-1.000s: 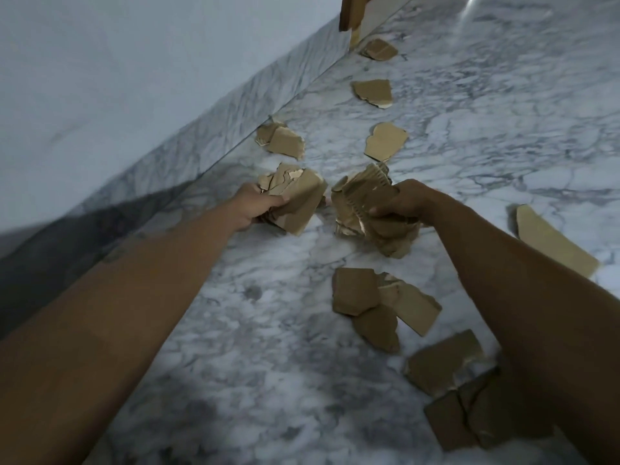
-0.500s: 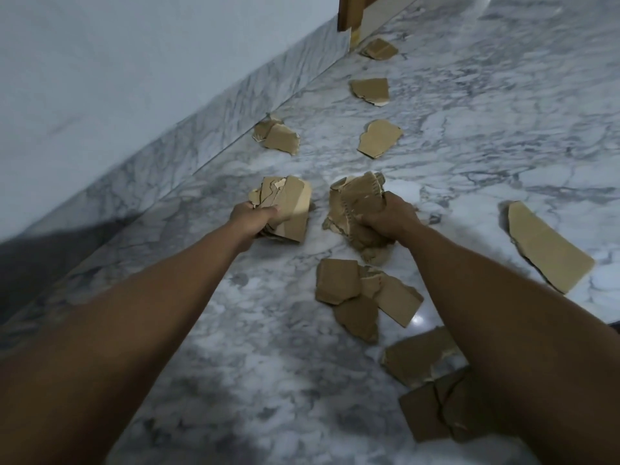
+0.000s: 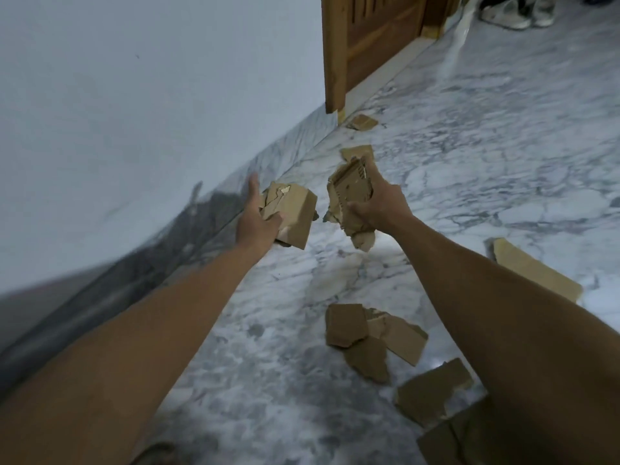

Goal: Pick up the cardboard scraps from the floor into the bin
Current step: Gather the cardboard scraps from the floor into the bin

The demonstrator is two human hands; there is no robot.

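My left hand [image 3: 255,219] grips a stack of brown cardboard scraps [image 3: 295,213], held above the marble floor near the wall. Another bunch of torn scraps [image 3: 352,196] sits in the grip of my right hand [image 3: 379,203], also lifted off the floor. More scraps lie loose on the floor: a cluster [image 3: 369,337] under my right forearm, a long piece [image 3: 533,273] to the right, one [image 3: 432,391] at the lower right, and two [image 3: 362,121] far off by the door. No bin is in view.
A pale wall with a marble skirting [image 3: 235,182] runs along the left. A wooden door [image 3: 369,38] stands at the top. A pair of shoes [image 3: 516,8] rests on the floor at the top right. The white marble floor [image 3: 486,146] stretches to the right.
Both hands have risen from the floor with their scraps, and the view has tilted up, now showing the door and shoes.
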